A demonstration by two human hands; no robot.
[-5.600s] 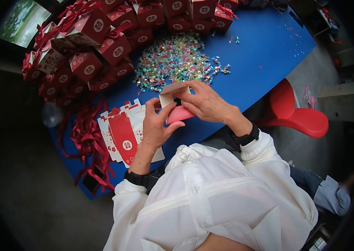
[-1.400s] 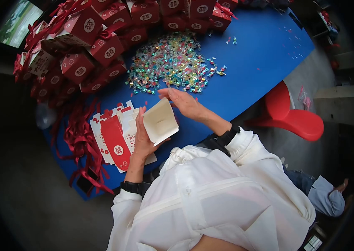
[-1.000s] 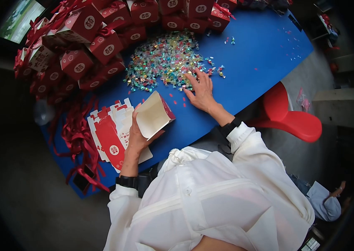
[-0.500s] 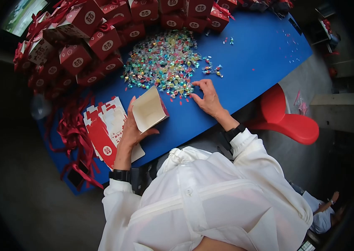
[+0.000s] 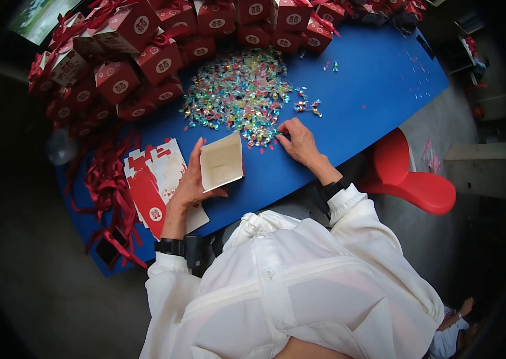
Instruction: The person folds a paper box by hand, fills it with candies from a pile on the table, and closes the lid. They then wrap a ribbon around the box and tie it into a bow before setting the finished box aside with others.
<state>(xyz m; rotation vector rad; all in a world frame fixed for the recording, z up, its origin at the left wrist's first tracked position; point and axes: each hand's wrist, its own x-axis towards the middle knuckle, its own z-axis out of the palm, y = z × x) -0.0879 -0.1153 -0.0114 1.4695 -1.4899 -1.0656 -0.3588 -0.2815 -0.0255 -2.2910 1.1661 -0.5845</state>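
Head view shows the open box (image 5: 222,163) above the blue table (image 5: 354,78), held in the left hand (image 5: 188,185), fingers and thumb wide apart. Its mouth faces the camera; its long axis is hard to tell. It seems light, crushable card, best held softly by its walls. The right hand (image 5: 301,143) bends its fingers beside the candy pile (image 5: 238,90); whether they hold candy, one cannot tell.

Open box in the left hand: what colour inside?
Cream-white inside the open box; the head view, the only one, shows it best.
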